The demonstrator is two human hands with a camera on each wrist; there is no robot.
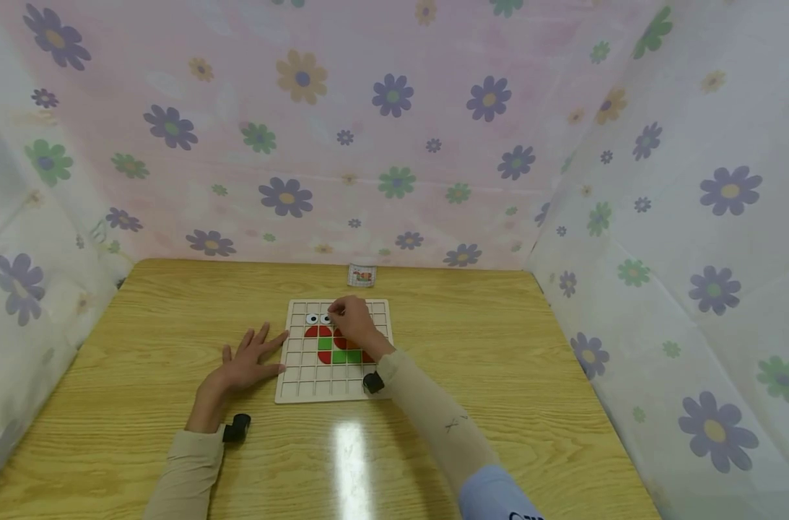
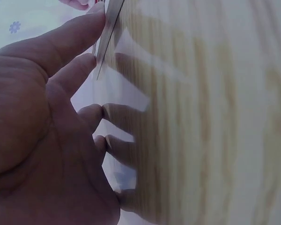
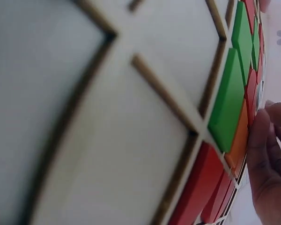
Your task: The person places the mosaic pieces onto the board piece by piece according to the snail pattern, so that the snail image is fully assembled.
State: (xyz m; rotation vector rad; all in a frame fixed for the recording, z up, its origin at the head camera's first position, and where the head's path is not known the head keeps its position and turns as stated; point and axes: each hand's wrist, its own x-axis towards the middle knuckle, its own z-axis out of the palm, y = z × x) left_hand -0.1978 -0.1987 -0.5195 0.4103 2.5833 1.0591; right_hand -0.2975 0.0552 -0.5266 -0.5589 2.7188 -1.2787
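A pale wooden grid board [image 1: 303,392] lies on the table, with red tiles [image 1: 325,357], green tiles [image 1: 338,357] and two round eye tiles in some of its squares. My right hand [image 1: 358,321] reaches over the board's right side, thumb and fingertips pinching at the edge of the right eye tile [image 1: 325,318]. Beside that tile sits the left eye tile [image 1: 312,318]. In the right wrist view, the fingertips come together close to an orange tile [image 3: 239,138]. My left hand [image 1: 243,363] spreads on the table, its thumb and index finger touching the board's left edge.
A small picture card [image 1: 362,275] lies at the table's back edge. Flowered curtains [image 1: 394,144] close off the back and both sides. Wood-grain tabletop [image 1: 498,347] extends around the board. Black wrist cameras [image 1: 238,427] sit at both cuffs.
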